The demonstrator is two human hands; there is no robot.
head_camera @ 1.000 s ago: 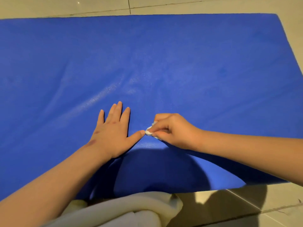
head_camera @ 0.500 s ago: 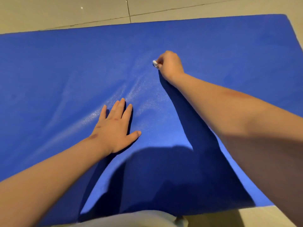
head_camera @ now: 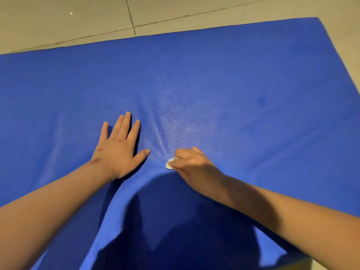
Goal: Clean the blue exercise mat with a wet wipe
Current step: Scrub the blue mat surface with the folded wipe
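While the blue mat (head_camera: 233,90) is spread flat across the tiled floor (head_camera: 58,22), most of the view is filled by it; only a strip of pale tile is seen beyond its far edge at 12 o'clock and past its right edge at 2 o'clock. Dark grout lines are seen crossing the tiles near the top.

On the mat, slightly toward 9 o'clock of centre, the left hand (head_camera: 118,151) is laid palm down with the fingers spread apart and the thumb pointed toward 3 o'clock. Nothing is held in it; it is pressed flat against the mat.

Just beside it, toward 3 o'clock, the right hand (head_camera: 191,162) is curled with its fingers drawn together and clamped on a small white wipe (head_camera: 169,164). Only a bunched corner of the wipe is seen, sticking out at the hand's 9 o'clock side, and it is held down against the mat. The wipe and the left thumb tip are near each other but apart.

From the wipe, a paler, shiny patch is seen fanning out toward 12 o'clock, with faint creases in the mat running between the two hands.

Both bare forearms are seen entering from the bottom corners, at 7 and 5 o'clock. A dark shadow is cast on the near part of the mat at 6 o'clock, between the arms.

No container is seen anywhere.
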